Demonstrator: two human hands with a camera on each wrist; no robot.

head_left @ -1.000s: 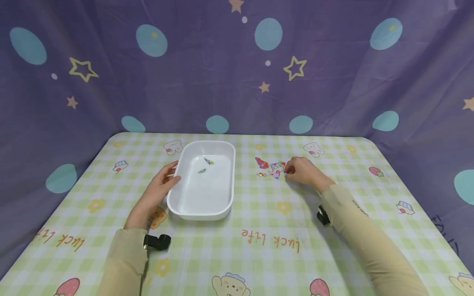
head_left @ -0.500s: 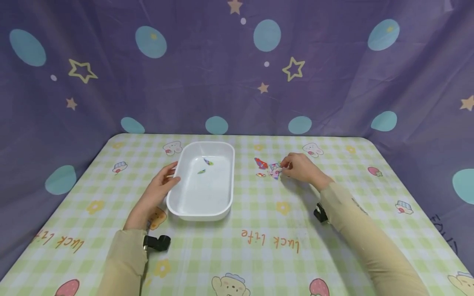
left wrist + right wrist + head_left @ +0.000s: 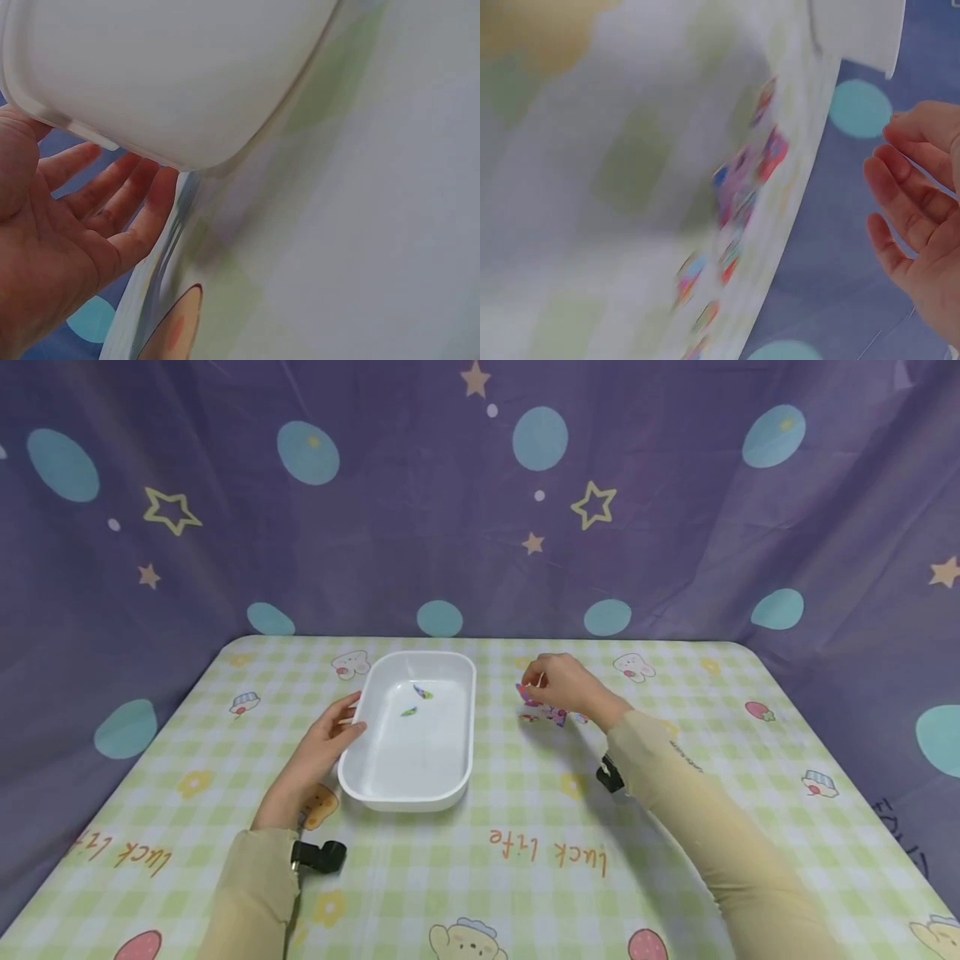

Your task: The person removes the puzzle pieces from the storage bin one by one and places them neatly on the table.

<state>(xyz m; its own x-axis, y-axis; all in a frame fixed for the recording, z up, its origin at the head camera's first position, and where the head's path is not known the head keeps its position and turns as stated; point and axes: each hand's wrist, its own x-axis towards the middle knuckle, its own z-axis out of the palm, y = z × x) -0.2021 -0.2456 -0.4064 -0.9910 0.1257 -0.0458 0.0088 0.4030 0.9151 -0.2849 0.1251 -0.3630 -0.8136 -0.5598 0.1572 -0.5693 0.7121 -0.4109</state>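
Observation:
My left hand [image 3: 321,752] rests against the left side of a white rectangular tray [image 3: 408,760], fingers outside the wall and thumb at the rim. In the left wrist view those fingers [image 3: 154,202] touch the tray's edge. Two thin green-and-blue pieces [image 3: 423,692] lie inside on its floor. My right hand [image 3: 566,682] is raised above several small colourful flat pieces [image 3: 555,717], thumb and fingertips brought together. Whether anything small sits between them cannot be seen. The right wrist view shows the scattered pieces [image 3: 735,187], blurred, on the tablecloth beside that hand [image 3: 922,195].
A green-and-white checked tablecloth [image 3: 510,893] with printed cartoon figures covers the table. Behind it hangs a purple curtain [image 3: 405,527] with stars and blue ovals. The tray's right wall stands a short way left of the loose pieces.
My right hand has lifted and moved left, from the right side of the loose pieces to above them. My left hand and the tray stay in place.

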